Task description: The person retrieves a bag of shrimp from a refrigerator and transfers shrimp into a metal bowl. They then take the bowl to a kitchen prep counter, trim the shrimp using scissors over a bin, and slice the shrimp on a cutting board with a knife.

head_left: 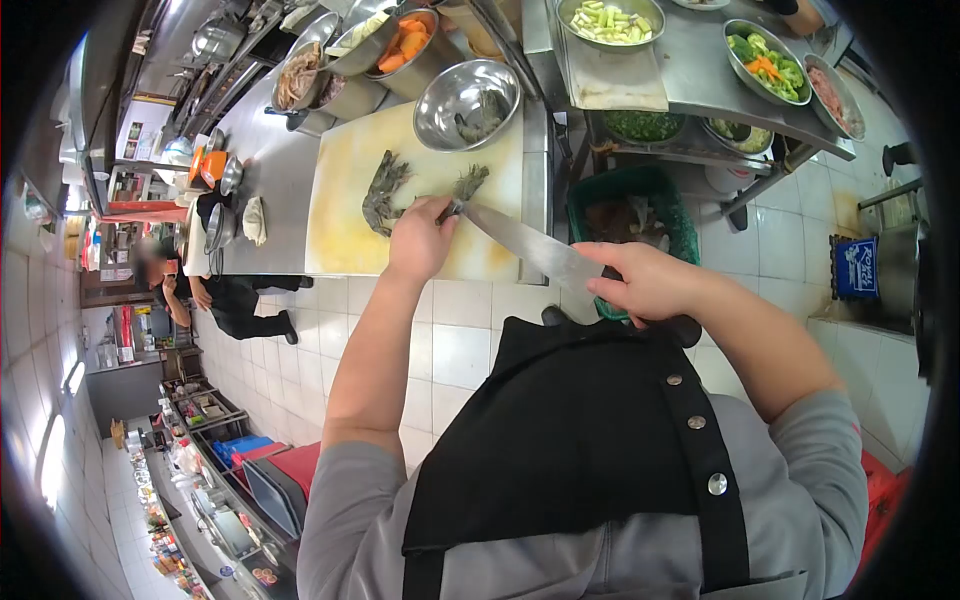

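Note:
My left hand (422, 240) is closed on a grey shrimp (471, 183) at the right part of the yellowish cutting board (335, 215); the shrimp's tail points away from me. In my right hand (640, 278) is a large knife (535, 247), its blade reaching left so that the tip is at the shrimp beside my left fingers. More shrimp (381, 190) lie on the board just beyond and left of my left hand. A steel bowl (440, 105) with a few shrimp inside stands at the board's far right corner.
Pots and a container of carrots (408, 42) stand behind the board. On the right table (700, 95) are bowls of cut vegetables and one of meat. A green bin (580, 205) stands below, right of the board. Another person (235, 300) is at the left, beyond the counter.

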### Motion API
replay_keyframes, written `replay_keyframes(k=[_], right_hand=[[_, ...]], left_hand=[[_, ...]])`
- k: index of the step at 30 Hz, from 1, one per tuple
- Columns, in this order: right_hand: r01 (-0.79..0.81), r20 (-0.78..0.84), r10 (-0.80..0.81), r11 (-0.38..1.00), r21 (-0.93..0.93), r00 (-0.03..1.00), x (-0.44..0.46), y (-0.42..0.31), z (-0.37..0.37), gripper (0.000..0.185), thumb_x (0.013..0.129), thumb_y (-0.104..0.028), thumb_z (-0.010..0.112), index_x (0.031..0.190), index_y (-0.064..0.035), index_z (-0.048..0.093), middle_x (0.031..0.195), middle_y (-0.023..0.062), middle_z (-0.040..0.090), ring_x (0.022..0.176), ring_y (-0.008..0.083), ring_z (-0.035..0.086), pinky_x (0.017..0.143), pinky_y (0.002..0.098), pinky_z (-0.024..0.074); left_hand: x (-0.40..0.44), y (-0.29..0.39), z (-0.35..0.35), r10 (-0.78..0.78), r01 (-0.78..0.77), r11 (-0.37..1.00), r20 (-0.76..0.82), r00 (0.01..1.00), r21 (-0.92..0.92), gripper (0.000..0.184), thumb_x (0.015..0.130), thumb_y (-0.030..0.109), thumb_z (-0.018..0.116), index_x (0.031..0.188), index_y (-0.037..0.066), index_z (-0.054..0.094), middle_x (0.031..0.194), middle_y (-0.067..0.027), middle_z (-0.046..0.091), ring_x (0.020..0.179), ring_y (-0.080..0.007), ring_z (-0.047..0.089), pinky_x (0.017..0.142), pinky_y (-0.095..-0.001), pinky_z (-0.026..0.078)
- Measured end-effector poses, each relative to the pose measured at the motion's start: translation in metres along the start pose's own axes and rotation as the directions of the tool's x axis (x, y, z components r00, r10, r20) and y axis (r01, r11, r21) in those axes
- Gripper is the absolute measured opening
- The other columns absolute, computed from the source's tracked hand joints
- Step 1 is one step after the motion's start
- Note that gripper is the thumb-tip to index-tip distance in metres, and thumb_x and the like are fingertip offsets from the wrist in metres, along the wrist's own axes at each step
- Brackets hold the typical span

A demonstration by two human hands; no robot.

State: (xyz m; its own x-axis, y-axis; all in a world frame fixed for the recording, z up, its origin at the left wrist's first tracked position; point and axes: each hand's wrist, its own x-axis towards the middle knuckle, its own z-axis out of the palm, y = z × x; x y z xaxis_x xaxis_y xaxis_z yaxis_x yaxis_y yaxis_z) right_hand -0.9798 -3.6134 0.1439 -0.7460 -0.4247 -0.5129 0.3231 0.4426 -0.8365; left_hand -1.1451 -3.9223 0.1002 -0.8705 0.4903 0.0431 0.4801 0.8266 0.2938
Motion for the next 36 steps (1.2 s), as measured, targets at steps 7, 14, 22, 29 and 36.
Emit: replay_keyframes(k=[7, 14, 22, 29, 36], right_hand=[[-0.009, -0.041, 0.009, 1.0, -0.007, 0.999, 0.006, 0.005, -0.009, 0.058, 0.101, -0.023, 0.057, 0.155, -0.0138, 0.037, 0.072, 0.0079, 0.063, 0.052, 0.0154, 0.057, 0.053, 0.0333, 0.0491], [-0.029, -0.038, 0.027, 0.998, -0.05, 0.999, 0.011, 0.005, -0.013, 0.059, 0.101, -0.023, 0.056, 0.156, -0.0145, 0.035, 0.072, 0.0081, 0.063, 0.053, 0.016, 0.057, 0.054, 0.0337, 0.0503], [-0.078, 0.0, 0.078, 0.996, -0.038, 0.997, 0.01, 0.007, -0.01, 0.06, 0.101, -0.019, 0.055, 0.156, -0.0143, 0.032, 0.076, 0.0068, 0.063, 0.053, 0.0143, 0.058, 0.054, 0.0316, 0.0499], [-0.057, -0.024, 0.058, 0.998, 0.012, 0.998, 0.017, 0.003, 0.01, 0.061, 0.101, -0.019, 0.056, 0.157, -0.0138, 0.032, 0.077, 0.0088, 0.064, 0.054, 0.0148, 0.058, 0.054, 0.0329, 0.0503], [-0.032, -0.036, 0.034, 0.997, 0.076, 0.999, 0.024, 0.013, 0.005, 0.061, 0.101, -0.017, 0.055, 0.157, -0.0134, 0.032, 0.075, 0.0079, 0.063, 0.053, 0.0154, 0.058, 0.053, 0.0326, 0.0499]], left_hand=[[0.0, -0.007, 0.016, -0.3, 0.277, 0.917, -0.038, 0.953, -0.288, 0.019, 0.088, 0.021, 0.074, 0.1, 0.005, 0.076, 0.096, -0.0137, 0.075, 0.085, -0.0246, 0.072, 0.08, -0.034, 0.056], [0.002, -0.004, 0.022, -0.288, 0.249, 0.912, -0.078, 0.954, -0.325, 0.02, 0.089, 0.018, 0.075, 0.098, 0.001, 0.076, 0.091, -0.0129, 0.075, 0.078, -0.0186, 0.07, 0.075, -0.0307, 0.055], [0.006, -0.002, 0.019, -0.303, 0.274, 0.909, -0.048, 0.952, -0.313, 0.019, 0.087, 0.019, 0.074, 0.095, 0.002, 0.076, 0.094, -0.0144, 0.074, 0.081, -0.0233, 0.072, 0.078, -0.0334, 0.056], [0.004, 0.002, 0.021, -0.332, 0.299, 0.9, -0.052, 0.942, -0.318, 0.019, 0.087, 0.019, 0.074, 0.096, 0.002, 0.075, 0.093, -0.0145, 0.074, 0.081, -0.0235, 0.072, 0.078, -0.0334, 0.056], [-0.002, -0.008, 0.015, -0.329, 0.315, 0.891, 0.013, 0.944, -0.327, 0.019, 0.088, 0.02, 0.074, 0.097, 0.003, 0.076, 0.094, -0.0144, 0.074, 0.082, -0.0238, 0.072, 0.077, -0.0339, 0.056]])
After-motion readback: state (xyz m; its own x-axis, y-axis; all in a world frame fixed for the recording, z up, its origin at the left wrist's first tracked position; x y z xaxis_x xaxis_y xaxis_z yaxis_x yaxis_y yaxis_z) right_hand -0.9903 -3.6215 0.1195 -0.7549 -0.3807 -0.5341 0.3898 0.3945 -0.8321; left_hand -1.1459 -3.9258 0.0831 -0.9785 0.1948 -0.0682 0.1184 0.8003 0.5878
